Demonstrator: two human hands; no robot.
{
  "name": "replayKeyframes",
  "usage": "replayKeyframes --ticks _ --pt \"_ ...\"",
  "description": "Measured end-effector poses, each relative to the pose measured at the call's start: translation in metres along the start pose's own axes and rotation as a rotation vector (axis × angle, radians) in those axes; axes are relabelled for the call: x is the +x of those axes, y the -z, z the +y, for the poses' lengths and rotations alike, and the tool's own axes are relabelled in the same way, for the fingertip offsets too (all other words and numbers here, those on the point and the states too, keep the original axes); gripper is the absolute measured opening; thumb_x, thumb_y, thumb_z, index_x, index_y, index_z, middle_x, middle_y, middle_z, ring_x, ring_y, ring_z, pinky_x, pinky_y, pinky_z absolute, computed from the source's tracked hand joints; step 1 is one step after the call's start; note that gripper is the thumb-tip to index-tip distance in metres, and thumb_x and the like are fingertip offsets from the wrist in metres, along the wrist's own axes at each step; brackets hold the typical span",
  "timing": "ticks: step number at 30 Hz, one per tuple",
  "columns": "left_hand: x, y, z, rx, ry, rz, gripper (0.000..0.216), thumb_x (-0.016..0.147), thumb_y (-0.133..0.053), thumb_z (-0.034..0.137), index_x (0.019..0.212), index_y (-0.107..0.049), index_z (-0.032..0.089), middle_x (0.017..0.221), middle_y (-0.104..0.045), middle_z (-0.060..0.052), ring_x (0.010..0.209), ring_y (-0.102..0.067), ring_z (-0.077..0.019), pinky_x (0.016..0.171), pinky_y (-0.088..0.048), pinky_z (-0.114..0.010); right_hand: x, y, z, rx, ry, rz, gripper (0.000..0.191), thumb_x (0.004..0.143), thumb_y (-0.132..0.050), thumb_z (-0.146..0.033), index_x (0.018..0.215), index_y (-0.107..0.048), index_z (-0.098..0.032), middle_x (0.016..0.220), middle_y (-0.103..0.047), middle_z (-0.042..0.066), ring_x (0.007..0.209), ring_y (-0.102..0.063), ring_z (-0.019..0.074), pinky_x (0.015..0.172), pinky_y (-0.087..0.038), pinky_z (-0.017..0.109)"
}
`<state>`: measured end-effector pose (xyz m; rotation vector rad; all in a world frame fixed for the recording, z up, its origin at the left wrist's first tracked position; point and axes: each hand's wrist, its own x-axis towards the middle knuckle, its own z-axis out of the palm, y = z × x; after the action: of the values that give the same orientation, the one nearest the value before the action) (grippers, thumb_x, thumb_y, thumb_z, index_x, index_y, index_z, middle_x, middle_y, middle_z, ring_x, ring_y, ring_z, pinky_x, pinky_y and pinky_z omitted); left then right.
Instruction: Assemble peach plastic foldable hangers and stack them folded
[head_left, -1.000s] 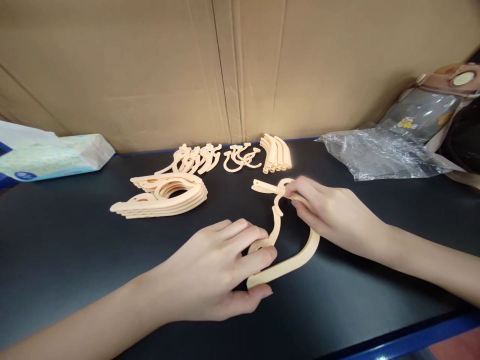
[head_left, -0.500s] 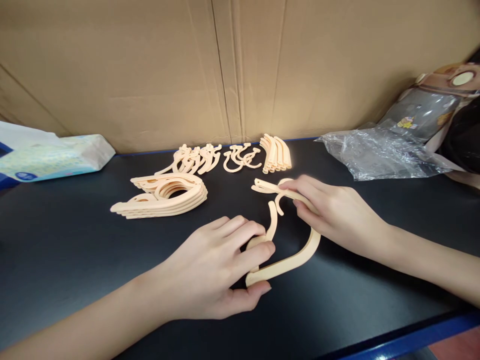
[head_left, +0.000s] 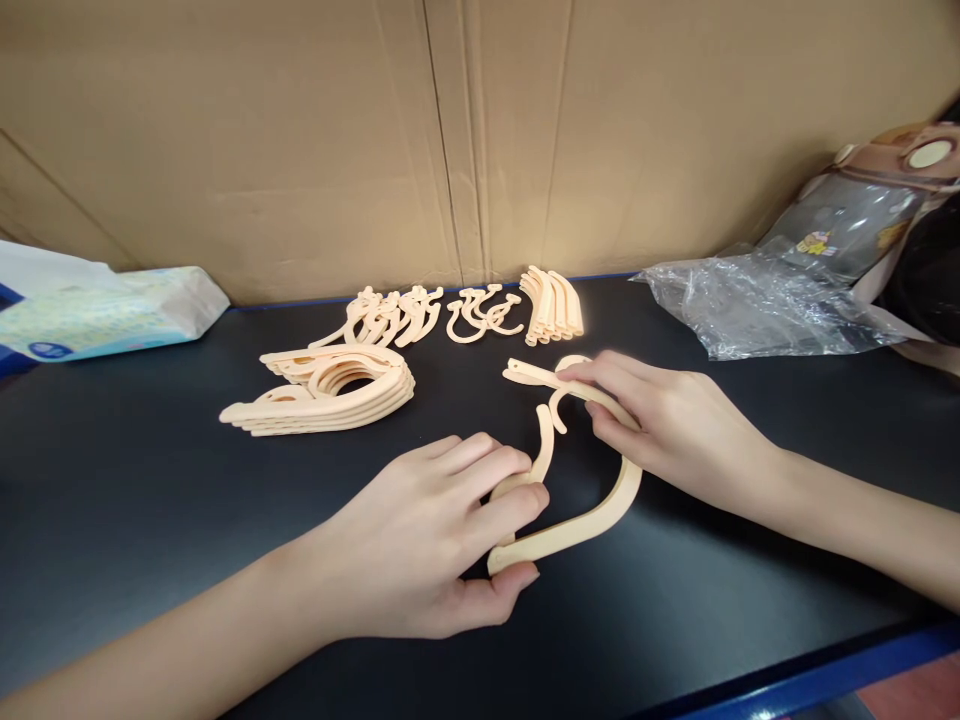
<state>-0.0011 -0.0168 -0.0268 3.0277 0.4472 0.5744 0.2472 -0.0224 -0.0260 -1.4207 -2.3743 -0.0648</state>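
A peach plastic folding clothes hanger (head_left: 592, 520) lies low over the black table between my hands, its curved body bowed toward me. My left hand (head_left: 450, 530) grips its near left end, with the thumb below and the fingers over the top. Around the far right side my right hand (head_left: 660, 420) is closed, thumb and fingers pinching the hanger near its upper arm. A thin slotted tip pokes out left of those fingers. Parts of the hanger are hidden under both hands. Left of it sits a neat stack of similar peach hangers (head_left: 390, 395).
Along the back lie a pile of peach hanger pieces (head_left: 390, 318), several loose hooks (head_left: 487, 318) and a bundle of curved arms (head_left: 553, 308). A tissue pack (head_left: 142, 310) is at left. A clear plastic bag (head_left: 772, 310) and a bottle (head_left: 840, 220) stand right, before cardboard (head_left: 300, 140).
Almost nothing differs. Both hands keep their hold, and the hanger's near left end has shifted very slightly left.
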Motion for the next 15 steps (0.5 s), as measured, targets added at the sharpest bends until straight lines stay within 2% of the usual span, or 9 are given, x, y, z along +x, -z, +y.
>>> replayKeyframes --ticks 10,15 --pt "0.0001 -0.0006 -0.0005 -0.021 0.008 0.0 0.025 0.085 -0.06 0.022 0.109 -0.061 0.013 0.107 -0.066 -0.007 0.088 -0.059 -0.0207 0.072 -0.05 -0.034 0.0005 -0.0005 0.0012 -0.017 -0.034 -0.007 0.031 0.091 -0.046 -0.012 0.119 -0.058 -0.02 0.107 -0.067 0.0 0.081 -0.068 0.0178 0.065 -0.05 0.03" --pt "-0.0004 -0.0011 0.0001 -0.035 -0.007 -0.015 0.025 0.085 -0.058 0.017 0.11 -0.06 0.012 0.108 -0.066 -0.006 0.09 -0.059 -0.0198 0.077 -0.049 -0.033 0.0008 -0.0017 0.0018 -0.015 -0.042 0.001 0.03 0.092 -0.047 -0.013 0.119 -0.057 -0.022 0.106 -0.067 -0.001 0.078 -0.068 0.0166 0.063 -0.049 0.029"
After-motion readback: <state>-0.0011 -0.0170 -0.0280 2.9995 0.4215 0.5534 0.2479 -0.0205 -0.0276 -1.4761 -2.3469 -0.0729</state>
